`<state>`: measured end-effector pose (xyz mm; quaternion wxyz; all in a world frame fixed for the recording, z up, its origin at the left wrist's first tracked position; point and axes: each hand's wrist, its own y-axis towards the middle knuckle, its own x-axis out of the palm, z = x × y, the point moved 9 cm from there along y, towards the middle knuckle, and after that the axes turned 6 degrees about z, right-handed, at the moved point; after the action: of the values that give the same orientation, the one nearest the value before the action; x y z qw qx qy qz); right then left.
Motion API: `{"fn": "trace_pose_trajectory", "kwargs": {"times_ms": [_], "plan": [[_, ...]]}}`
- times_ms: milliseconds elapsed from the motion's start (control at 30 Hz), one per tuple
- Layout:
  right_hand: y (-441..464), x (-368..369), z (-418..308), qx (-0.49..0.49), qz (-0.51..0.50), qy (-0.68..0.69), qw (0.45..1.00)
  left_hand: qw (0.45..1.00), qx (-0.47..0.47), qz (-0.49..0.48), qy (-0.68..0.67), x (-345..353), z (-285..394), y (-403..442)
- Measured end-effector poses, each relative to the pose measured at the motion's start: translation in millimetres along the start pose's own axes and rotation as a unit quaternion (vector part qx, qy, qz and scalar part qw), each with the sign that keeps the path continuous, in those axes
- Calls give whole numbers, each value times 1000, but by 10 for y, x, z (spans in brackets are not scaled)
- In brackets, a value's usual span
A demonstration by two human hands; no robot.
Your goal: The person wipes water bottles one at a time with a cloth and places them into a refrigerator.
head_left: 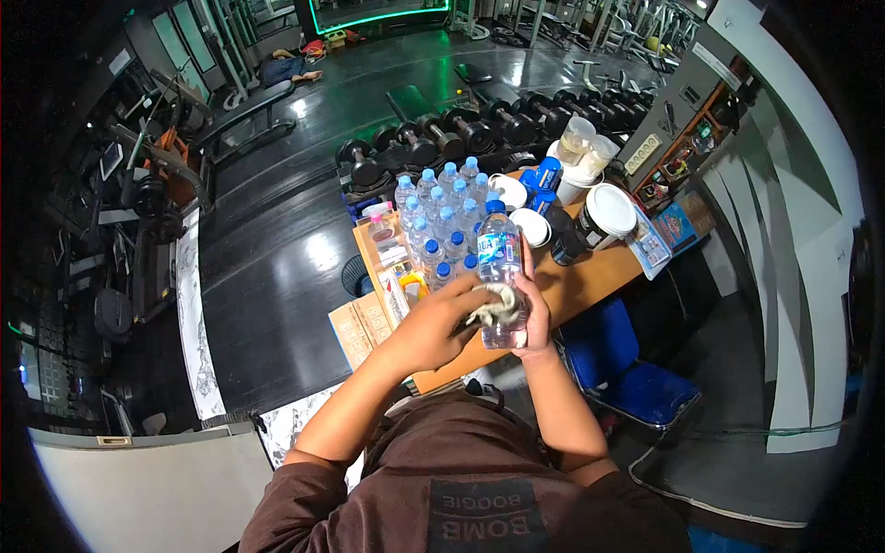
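A clear plastic water bottle point(499, 249) with a dark blue cap and a blue label stands upright in the grip of my right hand point(536, 313), its fingers wrapped round the right side. My left hand point(442, 318) presses a pale crumpled cloth point(498, 304) against the lower front of that bottle. Part of the cloth is hidden under the fingers. Just beyond my hands, several more water bottles point(446, 221) stand close together on the wooden table point(590, 286), some with light blue caps and the nearer ones with dark blue caps.
White-lidded tubs point(611, 210), blue cans point(548, 173) and dark containers point(567, 247) sit right of the bottles. A cardboard box point(359, 330) is at the table's left edge. A blue chair point(627, 364) stands to the right. Dumbbells point(473, 127) line a rack behind the table.
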<state>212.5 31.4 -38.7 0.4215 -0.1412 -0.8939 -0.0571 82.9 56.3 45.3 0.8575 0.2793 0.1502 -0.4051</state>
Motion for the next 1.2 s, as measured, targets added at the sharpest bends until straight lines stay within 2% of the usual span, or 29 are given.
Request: {"fn": "trace_pose_trajectory", "kwargs": {"times_ms": [33,133,200,233,267,367,533,633,667,733,767,833,967,1067,1200], "plan": [[-1,14,-12,-1,2,0,1000,999,18,-16,-32,4,35,-30],[8,-15,43,2,4,-11,1000,999,27,-17,-12,-82,116,-3],[25,20,133,6,-47,25,999,999,-4,31,-35,-226,103,93],[-7,12,144,8,-8,49,999,997,9,74,-22,-320,96,151],[-26,28,178,15,-25,34,999,993,22,117,-9,-415,91,203],[-30,-55,272,47,7,12,999,986,10,162,31,-533,54,353],[-13,-154,368,78,36,25,996,988,20,125,86,-237,-120,312],[-13,26,148,-9,-35,28,999,992,1,107,74,-68,-79,144],[-11,30,123,-10,-24,58,998,992,8,105,73,-21,-51,94],[12,30,95,-17,-101,62,993,990,18,112,84,26,-3,-21],[22,-25,116,-18,-100,62,993,992,10,103,68,55,11,-81],[48,-43,28,-36,19,-1,999,997,-25,53,52,127,33,-171],[24,41,-14,-19,26,-23,999,999,5,2,-35,63,171,-213],[27,-7,35,-13,14,-15,1000,999,-17,41,-14,-128,124,-117],[-13,-1,158,-5,3,25,1000,990,12,141,-15,-414,99,150]]}}
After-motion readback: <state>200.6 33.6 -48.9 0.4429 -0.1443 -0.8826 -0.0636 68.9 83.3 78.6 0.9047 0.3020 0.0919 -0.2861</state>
